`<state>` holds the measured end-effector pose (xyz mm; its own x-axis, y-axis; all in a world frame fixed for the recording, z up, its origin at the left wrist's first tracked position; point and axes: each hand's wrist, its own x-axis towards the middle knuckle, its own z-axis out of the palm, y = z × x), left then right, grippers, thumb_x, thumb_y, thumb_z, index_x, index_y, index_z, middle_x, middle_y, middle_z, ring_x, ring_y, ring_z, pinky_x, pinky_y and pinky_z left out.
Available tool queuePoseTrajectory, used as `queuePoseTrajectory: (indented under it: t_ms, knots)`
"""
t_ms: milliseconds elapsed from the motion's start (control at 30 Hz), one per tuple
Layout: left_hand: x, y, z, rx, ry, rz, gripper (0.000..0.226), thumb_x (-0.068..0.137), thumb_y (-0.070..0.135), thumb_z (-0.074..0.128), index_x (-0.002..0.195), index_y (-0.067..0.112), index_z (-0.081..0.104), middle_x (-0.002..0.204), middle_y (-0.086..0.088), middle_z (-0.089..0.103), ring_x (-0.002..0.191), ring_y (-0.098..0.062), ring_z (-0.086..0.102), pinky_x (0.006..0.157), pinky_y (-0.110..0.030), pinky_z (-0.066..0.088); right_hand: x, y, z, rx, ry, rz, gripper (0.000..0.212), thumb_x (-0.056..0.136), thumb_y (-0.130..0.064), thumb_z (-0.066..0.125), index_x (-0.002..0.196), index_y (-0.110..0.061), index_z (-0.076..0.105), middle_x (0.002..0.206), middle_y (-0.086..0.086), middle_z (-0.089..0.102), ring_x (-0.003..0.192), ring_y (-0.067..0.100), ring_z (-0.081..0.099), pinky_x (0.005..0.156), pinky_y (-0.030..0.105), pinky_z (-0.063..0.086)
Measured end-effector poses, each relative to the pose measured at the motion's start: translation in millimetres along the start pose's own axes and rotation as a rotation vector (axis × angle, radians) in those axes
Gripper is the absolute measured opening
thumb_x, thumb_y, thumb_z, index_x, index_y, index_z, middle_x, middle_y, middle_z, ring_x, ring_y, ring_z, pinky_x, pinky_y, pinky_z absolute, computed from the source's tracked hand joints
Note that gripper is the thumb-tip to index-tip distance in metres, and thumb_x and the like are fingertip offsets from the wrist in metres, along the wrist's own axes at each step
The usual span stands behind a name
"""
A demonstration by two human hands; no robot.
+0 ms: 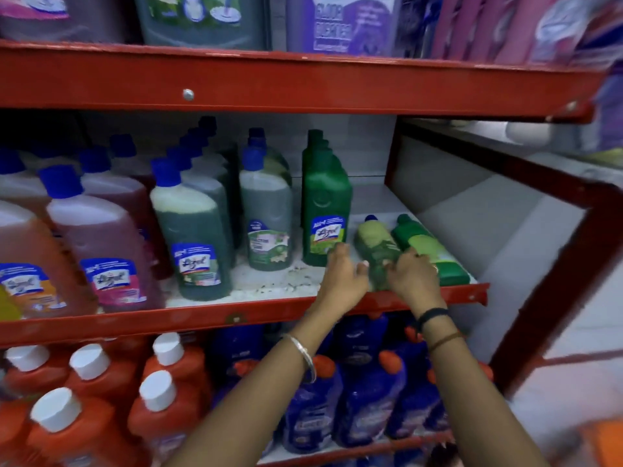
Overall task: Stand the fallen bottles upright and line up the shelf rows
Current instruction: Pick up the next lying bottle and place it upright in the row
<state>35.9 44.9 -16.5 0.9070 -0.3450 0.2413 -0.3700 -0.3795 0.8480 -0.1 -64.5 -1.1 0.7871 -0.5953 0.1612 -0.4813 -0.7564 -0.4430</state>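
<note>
Red steel shelf unit [303,85] fills the view, three tiers visible, white boards on the middle tier. Top tier: big jugs, green one [202,21] and purple one [344,25], labels blurred. Bottom tier: orange bottles with white caps [101,372] on the left, dark blue bottles with orange caps [367,399] on the right, upright, rows roughly aligned. Middle tier, left to right: upright rows of orange and pink blue-capped bottles [108,251], then dark-green liquid bottles with blue caps [195,237], a second such row [266,217], then a row of opaque green bottles [325,210]. Right end of that tier: two fallen bottles lying on their sides, caps pointing to the back, touching side by side — a pale-green blue-capped one [374,244] and a solid green one [428,251], the latter at the shelf's right edge. Left hand [344,278], bangle on wrist, sits at the near end of the pale-green bottle, fingers curled on its left side. Right hand [413,278], dark bands on wrist, lies over the seam between the two, fingers draped on both. Cannot tell if either hand has actually closed a grip; both bottles flat on the board.
</note>
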Motion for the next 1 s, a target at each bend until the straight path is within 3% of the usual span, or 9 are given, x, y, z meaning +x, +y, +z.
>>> queuePoseTrajectory:
  t_ms: [200,267,333,400,533,700,767,867,1000]
  knots:
    - [35,20,38,0.142,-0.063,-0.341,0.045,0.088,0.036,0.052,0.118,0.003,0.050,0.121,-0.020,0.059,0.112,-0.036,0.056,0.091,-0.037,0.047,22,7,-15,0.067,-0.109,-0.022,0.030,0.089,-0.018,0.047,0.106,0.004,0.056,0.119,0.028,0.059,0.111,0.041,0.055,0.089,0.038,0.044]
    - [45,21,34,-0.016,-0.071,-0.435,0.050,0.081,0.038,0.063,0.116,0.005,0.051,0.110,-0.011,0.060,0.104,-0.030,0.060,0.085,-0.033,0.051,27,7,-17,0.083,-0.152,-0.024,0.031,0.091,-0.021,0.045,0.107,0.003,0.055,0.119,0.026,0.060,0.111,0.040,0.055,0.087,0.037,0.044]
    - [49,23,27,-0.258,-0.071,-0.515,0.062,0.072,0.033,0.075,0.118,0.000,0.048,0.106,-0.011,0.061,0.090,-0.025,0.061,0.064,-0.027,0.051,31,9,-18,0.103,-0.188,-0.023,0.033,0.093,-0.023,0.043,0.107,0.003,0.056,0.118,0.025,0.061,0.110,0.039,0.056,0.084,0.036,0.043]
    - [51,25,22,-0.342,-0.049,-0.534,0.067,0.068,0.026,0.079,0.119,-0.002,0.044,0.110,-0.013,0.062,0.079,-0.021,0.059,0.053,-0.025,0.045,34,9,-18,0.173,-0.221,-0.021,0.029,0.092,-0.022,0.043,0.101,0.002,0.056,0.115,0.024,0.061,0.106,0.038,0.056,0.077,0.034,0.041]
    - [54,28,18,-0.358,-0.048,-0.510,0.066,0.067,0.020,0.080,0.119,-0.004,0.049,0.111,-0.017,0.065,0.089,-0.026,0.064,0.053,-0.025,0.047,43,12,-15,0.461,-0.254,0.023,0.026,0.089,-0.027,0.051,0.072,-0.008,0.047,0.095,0.018,0.058,0.085,0.028,0.054,0.066,0.031,0.041]
    - [40,39,0,-0.338,-0.107,-0.385,0.038,0.076,0.017,0.073,0.102,-0.004,0.056,0.087,-0.007,0.064,0.069,-0.012,0.057,0.041,-0.012,0.042,35,14,-35,0.894,-0.315,0.115,0.029,0.082,-0.031,0.068,0.088,-0.005,0.056,0.085,0.005,0.063,0.070,0.016,0.059,0.048,0.023,0.044]
    - [32,39,-8,-0.311,-0.152,-0.313,0.039,0.077,0.015,0.072,0.109,-0.003,0.057,0.097,-0.009,0.067,0.079,-0.015,0.063,0.055,-0.016,0.050,28,16,-45,1.023,-0.357,0.097,0.022,0.078,-0.020,0.073,0.087,-0.002,0.064,0.087,0.012,0.070,0.061,0.014,0.067,0.045,0.021,0.051]
    - [12,32,-22,-0.233,-0.135,-0.199,0.047,0.069,0.017,0.076,0.111,0.010,0.057,0.111,-0.008,0.066,0.103,-0.026,0.063,0.091,-0.041,0.052,9,13,-48,1.108,-0.363,0.002,0.013,0.073,-0.004,0.074,0.081,-0.003,0.063,0.080,0.008,0.069,0.051,0.005,0.067,0.047,0.015,0.053]
    - [-15,12,-54,-0.103,-0.013,-0.078,0.055,0.059,0.033,0.069,0.111,0.027,0.053,0.112,0.001,0.065,0.099,-0.022,0.064,0.089,-0.048,0.053,-14,-7,-36,1.092,-0.267,-0.164,0.033,0.065,-0.004,0.080,0.092,-0.006,0.060,0.085,0.000,0.067,0.072,0.007,0.065,0.053,0.010,0.052]
